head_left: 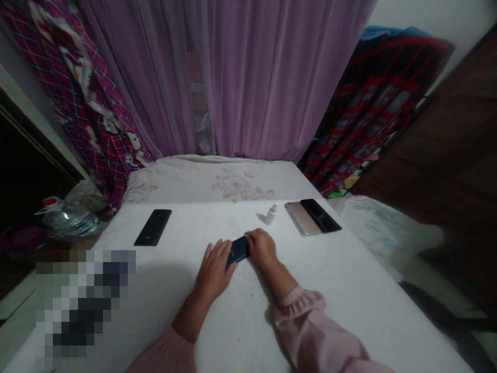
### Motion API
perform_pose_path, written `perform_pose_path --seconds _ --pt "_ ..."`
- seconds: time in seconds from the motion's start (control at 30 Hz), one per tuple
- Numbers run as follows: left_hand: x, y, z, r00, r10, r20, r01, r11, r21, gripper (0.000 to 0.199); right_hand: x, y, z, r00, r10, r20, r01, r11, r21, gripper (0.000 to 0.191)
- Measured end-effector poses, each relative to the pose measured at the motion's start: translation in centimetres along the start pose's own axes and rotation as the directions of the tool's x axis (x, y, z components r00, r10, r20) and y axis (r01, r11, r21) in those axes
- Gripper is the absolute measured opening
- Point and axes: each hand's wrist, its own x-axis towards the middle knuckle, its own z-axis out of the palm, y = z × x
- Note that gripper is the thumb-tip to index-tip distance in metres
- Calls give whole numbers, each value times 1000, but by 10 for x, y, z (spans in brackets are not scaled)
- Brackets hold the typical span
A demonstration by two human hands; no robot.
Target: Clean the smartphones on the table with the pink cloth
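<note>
A dark blue smartphone (238, 250) lies on the white-covered table between my two hands. My left hand (215, 269) grips its left end, fingers over the far side and thumb along the near edge. With the fingers curled in, my right hand (263, 249) grips the right end; whether anything else sits inside those fingers is hidden. Just beyond my right hand stands a small white spray bottle (271, 214). To the left lies a black phone or phone cover (153, 227). At the right, a gold phone (303, 218) lies beside a black one (321, 215).
The white tablecloth (240, 321) has a floral section at the far end, up against purple curtains (264, 77). A large clear water bottle (68, 217) stands off the left side. Dark brown furniture (438, 171) is at right. A pixelated patch hides the lower left.
</note>
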Motion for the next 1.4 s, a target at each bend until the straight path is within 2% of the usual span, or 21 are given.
perform_pose_path --seconds 0.1,0.3,0.37,0.63,0.73,0.93,1.03,1.23,1.3,1.4 --pt "0 2 -1 1000 -11 1 11 1000 5 50 1 -2 1 1000 -21 -15 21 1000 2 27" --pt "-1 3 -1 1000 -11 2 11 1000 -2 50 -37 18 5 996 -20 -89 23 999 35 28" --pt "-1 2 -1 1000 -2 -2 2 1000 -9 50 -41 20 6 995 -12 -99 16 999 36 28" --pt "1 3 -4 999 -6 32 6 1000 -7 49 -4 -1 5 999 6 -54 -7 1000 -4 26" --pt "1 5 -5 999 -14 31 15 1000 -3 49 -12 1 4 997 -15 -69 15 1000 0 28" --pt "1 5 -5 999 -16 45 16 1000 1 50 -49 18 7 991 -6 -132 9 1000 22 29" --pt "1 3 -4 999 -2 49 2 1000 -1 50 -42 15 8 992 15 -127 -13 1000 10 28" --pt "1 4 -4 1000 9 28 -9 1000 -17 49 -6 -4 7 996 8 -90 -12 999 -38 27" --pt "0 5 -5 1000 6 23 -5 1000 -20 49 -8 -5 8 994 -5 -107 2 999 -36 28" --pt "-1 5 -4 1000 4 5 -4 1000 -25 50 -26 3 9 990 -37 -139 33 999 -32 30"
